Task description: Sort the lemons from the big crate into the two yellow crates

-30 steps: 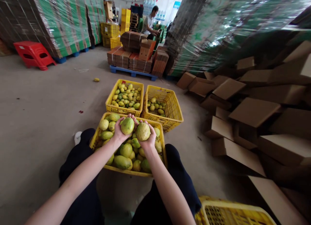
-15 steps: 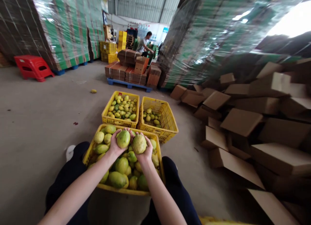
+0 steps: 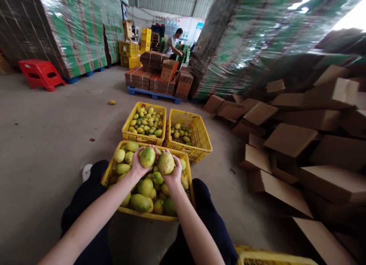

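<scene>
Cupped in my left hand (image 3: 137, 166) is a smooth green-yellow papaya (image 3: 147, 157). My right hand (image 3: 175, 175) holds a paler, rough-skinned yellow papaya (image 3: 166, 163). Both hands are close together, palms up, over a yellow plastic crate (image 3: 148, 215) between my legs. Green and yellow papayas (image 3: 140, 203) of differing sizes fill that crate. Just beyond it, a second yellow crate (image 3: 126, 134) is heaped with smaller yellow fruit. On its right, a third yellow crate (image 3: 204, 137) has only some fruit at its left side.
Many brown cardboard boxes (image 3: 290, 139) lie piled on the right. A red stool (image 3: 41, 74) and a single fruit (image 3: 112, 102) are on the floor at left. Behind the crates, a blue pallet (image 3: 154, 95) bears bundled cardboard. Farther back, a person (image 3: 172, 44) bends over. Another yellow crate's edge (image 3: 271, 257) shows below.
The whole view has shifted slightly, with the scene now a little higher and to the right. Both hands still hold the same papayas in nearly the same position over the crate.
</scene>
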Motion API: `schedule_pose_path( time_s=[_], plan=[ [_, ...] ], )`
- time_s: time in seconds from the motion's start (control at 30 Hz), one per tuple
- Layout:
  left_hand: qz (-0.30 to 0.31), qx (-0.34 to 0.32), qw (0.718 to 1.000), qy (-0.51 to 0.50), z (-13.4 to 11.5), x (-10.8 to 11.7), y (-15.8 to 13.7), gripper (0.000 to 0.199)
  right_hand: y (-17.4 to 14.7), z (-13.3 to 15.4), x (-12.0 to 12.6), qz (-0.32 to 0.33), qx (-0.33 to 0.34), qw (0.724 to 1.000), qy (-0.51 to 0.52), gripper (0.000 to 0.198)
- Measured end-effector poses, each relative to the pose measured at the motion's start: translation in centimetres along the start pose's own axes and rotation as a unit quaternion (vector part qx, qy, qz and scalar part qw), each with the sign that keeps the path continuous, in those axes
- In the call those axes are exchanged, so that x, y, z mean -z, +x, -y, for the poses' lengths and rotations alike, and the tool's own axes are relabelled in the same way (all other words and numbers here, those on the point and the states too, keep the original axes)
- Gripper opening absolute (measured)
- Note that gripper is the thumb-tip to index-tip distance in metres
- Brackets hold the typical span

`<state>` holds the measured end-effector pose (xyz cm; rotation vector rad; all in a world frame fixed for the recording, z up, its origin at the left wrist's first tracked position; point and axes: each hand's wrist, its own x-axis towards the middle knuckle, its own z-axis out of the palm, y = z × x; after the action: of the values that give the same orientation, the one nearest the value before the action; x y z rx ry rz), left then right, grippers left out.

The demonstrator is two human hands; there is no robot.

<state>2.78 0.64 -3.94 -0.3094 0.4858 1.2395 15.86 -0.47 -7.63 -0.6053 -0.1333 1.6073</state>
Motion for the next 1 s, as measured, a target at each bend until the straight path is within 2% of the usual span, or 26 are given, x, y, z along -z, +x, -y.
schedule_pose_path(
  time_s=[0.23,0.43,0.6,0.8,1.0],
  plan=[
    [0.018,-0.006,0.999,0.026,-0.2,-0.2,-0.1,0.025,-0.2,0.3,-0.2,-0.011,-0.019,0.999,0.049,0.028],
    [0.053,0.021,0.997,0.061,-0.8,0.1,-0.4,0.045,-0.5,0.7,-0.1,0.044,-0.015,0.999,0.027,0.024],
    [0.069,0.02,0.995,0.065,-1.3,0.3,-0.4,0.051,-0.9,0.8,-0.4,0.062,-0.017,0.998,0.009,0.02],
    [0.083,-0.014,0.995,0.058,-1.1,0.5,-0.4,0.055,-1.1,0.8,-0.8,0.044,-0.023,0.998,0.03,0.03],
    [0.082,-0.041,0.993,0.075,-1.6,0.5,0.0,0.05,-1.4,1.5,-1.5,0.009,-0.05,0.997,0.058,0.035]
  ],
)
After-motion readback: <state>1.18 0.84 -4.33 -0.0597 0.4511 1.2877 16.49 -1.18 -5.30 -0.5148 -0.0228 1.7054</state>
